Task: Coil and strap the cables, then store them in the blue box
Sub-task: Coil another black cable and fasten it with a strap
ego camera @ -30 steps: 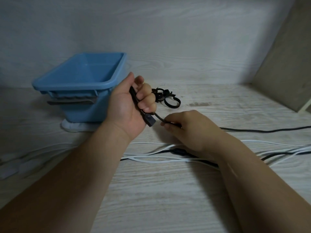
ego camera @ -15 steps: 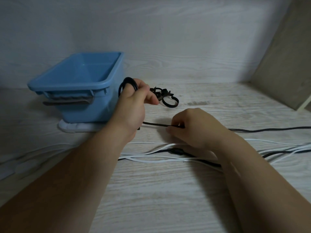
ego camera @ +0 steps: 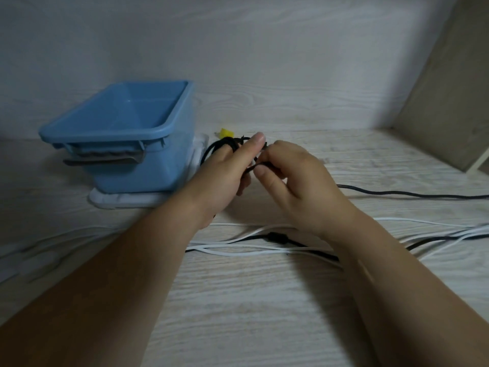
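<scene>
I see my left hand (ego camera: 225,170) raised just right of the blue box (ego camera: 148,168), its back toward me, with loops of the black cable (ego camera: 397,193) wound over the fingers. The index finger points up and away, and the other fingers are bent under the loops and hold them. My right hand (ego camera: 291,181) is close against it on the right, with thumb and fingertips pinching the same cable where it leaves the loops. From behind that hand the cable runs flat across the pale wood-grain tabletop (ego camera: 238,300) and off the right edge. The blue box stands far left against the back wall on a white tray (ego camera: 119,202). What I can see of its inside is bare blue. A small yellow item (ego camera: 227,132) lies just past my left fingertips, but I cannot tell what it is. Nearer to me, under both wrists, several white cables (ego camera: 238,252) lie loose in long runs from left to right. A second dark cable with a thick bead (ego camera: 276,237) is threaded among them. A tan panel (ego camera: 449,102) closes the far right side.
</scene>
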